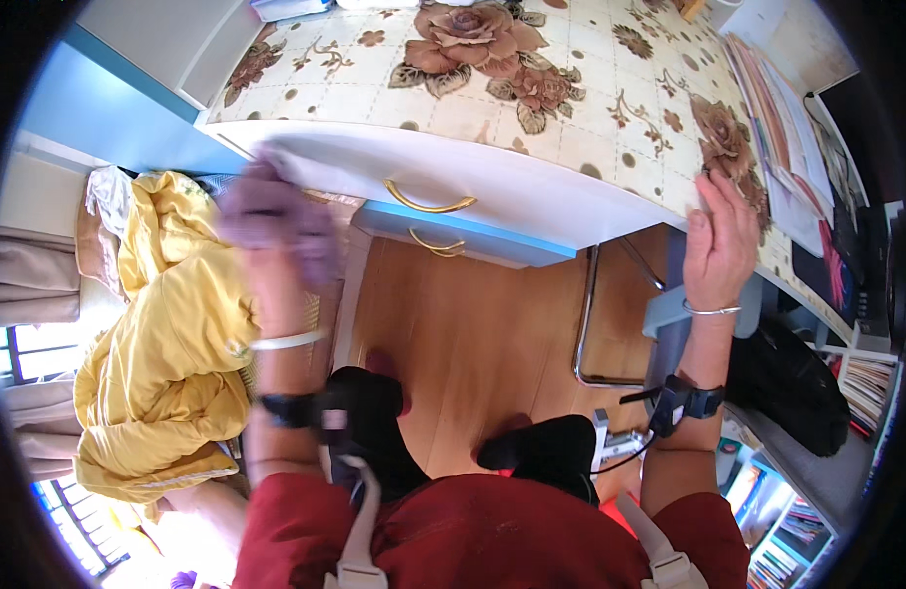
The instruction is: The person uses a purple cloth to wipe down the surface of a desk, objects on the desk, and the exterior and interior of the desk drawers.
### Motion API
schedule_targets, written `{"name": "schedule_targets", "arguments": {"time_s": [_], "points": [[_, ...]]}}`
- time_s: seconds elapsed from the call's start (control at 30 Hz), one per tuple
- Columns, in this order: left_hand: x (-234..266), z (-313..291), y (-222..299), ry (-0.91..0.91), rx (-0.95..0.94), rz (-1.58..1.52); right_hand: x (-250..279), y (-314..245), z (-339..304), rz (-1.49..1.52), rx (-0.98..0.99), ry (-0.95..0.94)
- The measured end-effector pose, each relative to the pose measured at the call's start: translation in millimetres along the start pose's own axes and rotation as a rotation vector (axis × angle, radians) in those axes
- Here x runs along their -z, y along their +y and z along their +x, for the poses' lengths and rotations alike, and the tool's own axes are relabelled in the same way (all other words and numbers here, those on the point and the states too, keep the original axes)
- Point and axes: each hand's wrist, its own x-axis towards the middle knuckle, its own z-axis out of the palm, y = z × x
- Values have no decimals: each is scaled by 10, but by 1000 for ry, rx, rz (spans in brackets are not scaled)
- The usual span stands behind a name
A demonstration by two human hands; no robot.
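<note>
Purple cloth (276, 211): at the left end of the bench's (546, 169) front edge, in front of the white drawer front (522, 201); blurred, so contact is unclear.
Left hand (266, 273): mostly hidden by the cloth; I cannot tell whether its grip pinches the cloth or only presses it.
Right hand (720, 240): on the bench's right front edge, beside the papers (782, 147); grip flat, fingers nearly together, nothing held.
Good handling: probably best with the cloth folded into a flat pad, pressure even, no loose corner snagging the gold handle (430, 201); the right palm could steady the body.
Bench cover (355, 98): cream, seemingly smooth, with brown roses and dots.
Drawer front: white, flat, smooth-looking.
Handle: a shiny, slim metal bow.
Quilt (168, 334): yellow, soft-looking, slightly glossy, heaped left of the bench.
Floor (453, 334): brown, wood-grained.
</note>
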Motion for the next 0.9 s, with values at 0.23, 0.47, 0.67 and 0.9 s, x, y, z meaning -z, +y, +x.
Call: {"name": "schedule_targets", "arguments": {"time_s": [0.23,0.47,0.67,0.9], "points": [[2153,687,-1083,246,241,-361,-357,193,-401,-96,187,137],[824,738,-869,292,-127,-59,-635,480,-729,-113,352,324],[-594,336,-1229,632,-409,43,-644,632,-808,-191,433,369],[-1919,-854,-1107,632,-273,-30,-536,463,-907,-54,296,467]]}}
